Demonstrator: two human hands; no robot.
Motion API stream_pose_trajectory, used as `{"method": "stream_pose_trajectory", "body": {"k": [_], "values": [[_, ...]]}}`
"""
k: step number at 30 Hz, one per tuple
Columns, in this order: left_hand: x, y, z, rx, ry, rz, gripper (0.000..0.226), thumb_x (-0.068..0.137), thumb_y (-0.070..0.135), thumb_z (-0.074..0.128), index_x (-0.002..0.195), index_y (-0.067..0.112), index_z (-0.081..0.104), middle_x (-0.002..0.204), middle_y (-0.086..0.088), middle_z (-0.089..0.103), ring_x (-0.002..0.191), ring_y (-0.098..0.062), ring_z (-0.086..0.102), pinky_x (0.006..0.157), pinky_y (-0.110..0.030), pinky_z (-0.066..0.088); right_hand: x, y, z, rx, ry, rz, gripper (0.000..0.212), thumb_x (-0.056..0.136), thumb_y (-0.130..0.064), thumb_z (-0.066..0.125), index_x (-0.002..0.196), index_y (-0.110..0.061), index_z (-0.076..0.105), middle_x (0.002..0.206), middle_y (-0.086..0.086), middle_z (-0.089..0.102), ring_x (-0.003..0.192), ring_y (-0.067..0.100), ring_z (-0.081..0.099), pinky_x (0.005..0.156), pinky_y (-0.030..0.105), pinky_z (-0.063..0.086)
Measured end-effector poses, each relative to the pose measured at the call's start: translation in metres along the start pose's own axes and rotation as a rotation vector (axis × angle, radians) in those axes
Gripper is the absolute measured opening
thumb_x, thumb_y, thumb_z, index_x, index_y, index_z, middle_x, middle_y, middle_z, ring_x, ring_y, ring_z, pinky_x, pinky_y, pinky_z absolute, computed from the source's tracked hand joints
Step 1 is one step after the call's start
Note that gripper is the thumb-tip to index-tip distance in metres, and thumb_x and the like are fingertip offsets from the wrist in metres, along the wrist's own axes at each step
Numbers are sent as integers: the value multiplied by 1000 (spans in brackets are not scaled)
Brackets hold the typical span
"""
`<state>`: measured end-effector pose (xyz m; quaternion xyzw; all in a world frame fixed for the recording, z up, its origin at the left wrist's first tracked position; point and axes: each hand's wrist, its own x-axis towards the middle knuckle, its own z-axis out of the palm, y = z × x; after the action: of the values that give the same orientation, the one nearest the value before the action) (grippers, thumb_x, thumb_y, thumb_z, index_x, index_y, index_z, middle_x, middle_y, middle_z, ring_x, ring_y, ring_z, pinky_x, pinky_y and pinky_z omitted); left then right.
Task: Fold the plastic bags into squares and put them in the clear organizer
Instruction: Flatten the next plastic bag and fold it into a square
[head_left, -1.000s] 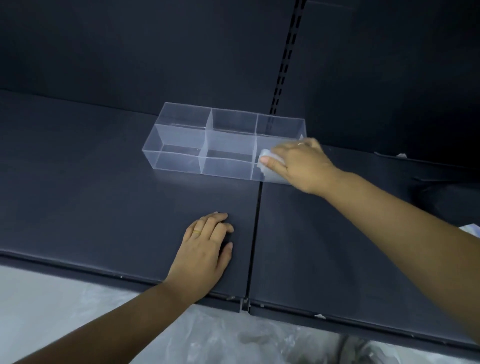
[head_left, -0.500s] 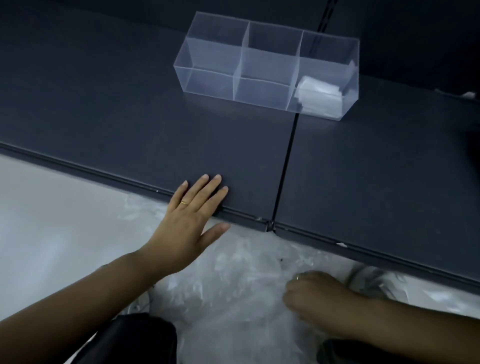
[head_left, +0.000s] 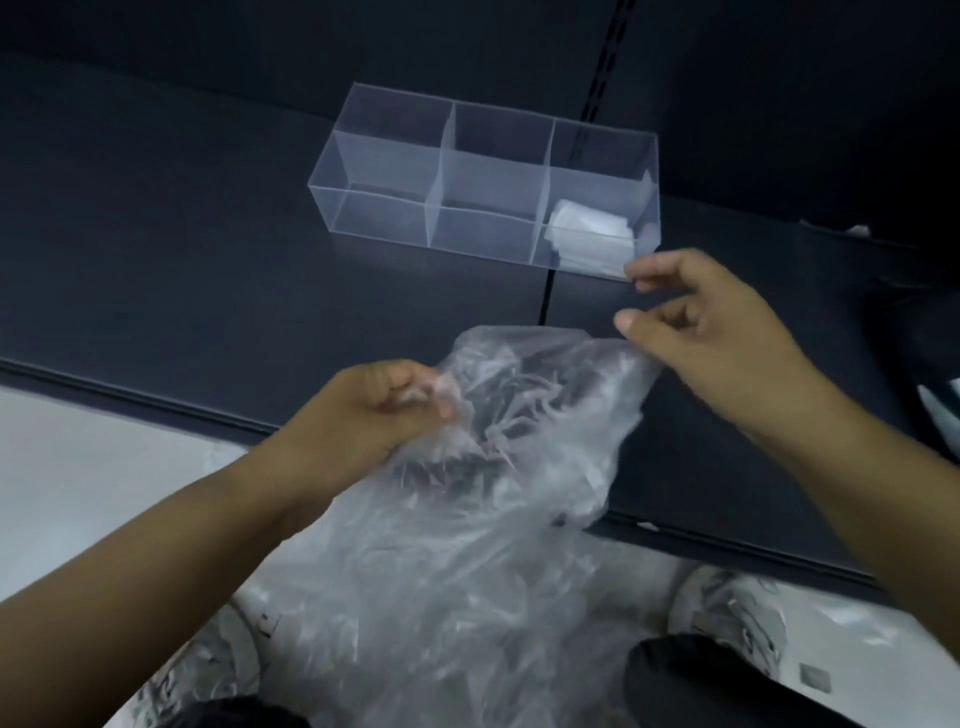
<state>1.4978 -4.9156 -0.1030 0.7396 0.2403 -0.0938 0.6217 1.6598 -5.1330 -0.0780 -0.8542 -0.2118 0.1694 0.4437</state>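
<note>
A crumpled clear plastic bag (head_left: 524, 415) lies over the front edge of the dark shelf (head_left: 208, 270). My left hand (head_left: 363, 415) grips the bag's left side in a bunch. My right hand (head_left: 711, 327) hovers at the bag's upper right corner with thumb and forefinger apart and nothing pinched between them; the bag's edge touches the base of the thumb. Behind stands the clear organizer (head_left: 384, 156) with three compartments. Folded white bags (head_left: 592, 239) lie in its right compartment; the other two hold nothing.
More clear plastic bags (head_left: 457, 613) are heaped on the light floor below the shelf, between my knees and shoes (head_left: 727, 608). A white scrap (head_left: 857, 228) lies at the shelf's back right. A dark back wall rises close behind the organizer.
Both hands came up from the shelf edge and floor. A crumpled bag has been lifted from the heap onto the shelf, my left hand now bunching it.
</note>
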Motion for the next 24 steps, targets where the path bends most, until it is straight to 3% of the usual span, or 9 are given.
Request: {"method": "stream_pose_trajectory", "body": {"k": [3,6,9,13,15,18,20,22,24], "values": [[9,-12,2,82,216,-14,50,85,40,65,131,32,49,125,17,54,104,2,56,75,-7,44,-19,12,12,-39,-16,-132,35,83,-47,65,114,-44,51,118,-14,47,98,-1,56,85,14,44],[9,-18,-2,249,261,158,71,80,67,49,144,39,31,145,23,29,131,4,29,100,-18,26,-37,23,33,-99,-215,-136,59,73,-67,63,126,-47,46,121,-27,38,114,-5,46,92,2,33],[16,-4,2,484,157,381,74,77,78,43,142,44,32,146,31,21,139,5,11,110,-25,14,-33,31,47,-108,-161,-80,57,74,-49,72,126,-37,51,112,-26,41,106,-4,48,88,3,35],[42,25,21,747,-23,583,73,74,60,67,138,35,44,149,21,22,141,3,3,111,-17,-3,-22,22,52,-16,-86,-124,9,79,-16,76,84,-17,69,88,-10,52,78,3,51,75,14,38],[53,33,28,738,-44,638,46,76,44,74,118,29,63,145,16,35,142,-5,14,112,-20,2,-19,16,50,45,-86,-166,7,79,-17,76,78,-16,69,86,-7,53,78,2,51,75,12,37],[54,34,32,454,-22,622,12,80,26,74,89,17,73,119,10,63,121,-7,47,106,-21,30,-12,7,37,209,-25,-167,17,75,-33,72,77,-17,67,95,0,56,86,-1,54,79,11,38],[47,35,30,221,-25,515,7,82,23,72,87,17,73,104,12,68,107,-4,57,96,-15,39,-6,5,25,201,-44,-174,24,72,-46,73,88,-29,67,118,-6,53,111,-4,48,95,13,33],[39,36,27,63,-34,449,9,84,21,69,89,15,73,102,7,70,100,-7,63,90,-15,46,-4,5,17,55,-192,-203,43,67,-60,75,105,-50,58,141,-24,33,136,-2,25,112,27,21],[32,39,24,-39,-37,430,11,85,20,67,89,11,72,101,3,71,96,-11,67,83,-17,50,-5,7,19,-124,-308,-250,51,64,-66,73,110,-54,54,149,-29,20,142,1,11,117,41,12]]}}
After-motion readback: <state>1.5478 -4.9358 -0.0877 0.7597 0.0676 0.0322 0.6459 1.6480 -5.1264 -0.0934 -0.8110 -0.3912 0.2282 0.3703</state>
